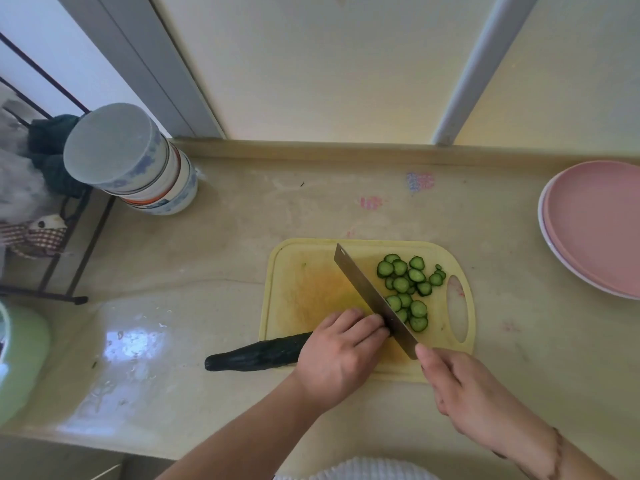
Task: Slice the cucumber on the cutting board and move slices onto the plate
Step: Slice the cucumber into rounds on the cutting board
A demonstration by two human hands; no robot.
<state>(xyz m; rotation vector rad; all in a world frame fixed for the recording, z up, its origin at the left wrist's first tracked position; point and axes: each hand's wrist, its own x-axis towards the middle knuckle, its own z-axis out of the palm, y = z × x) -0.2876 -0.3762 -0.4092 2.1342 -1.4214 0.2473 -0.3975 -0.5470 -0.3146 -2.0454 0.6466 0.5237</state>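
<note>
The left hand (341, 351) curls over the cucumber (258, 355); at its three o'clock, the right hand (460, 386) grips the knife (370, 296).

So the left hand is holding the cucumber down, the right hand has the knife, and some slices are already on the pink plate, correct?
Not quite. The head view shows the pink plate holding no slices; the cucumber slices all lie on the yellow cutting board. The rest stands: the left hand holds the cucumber down, and the right hand has the knife.

Counter (242, 244): board (298, 299), plates (595, 230), bowls (152, 181)
</note>
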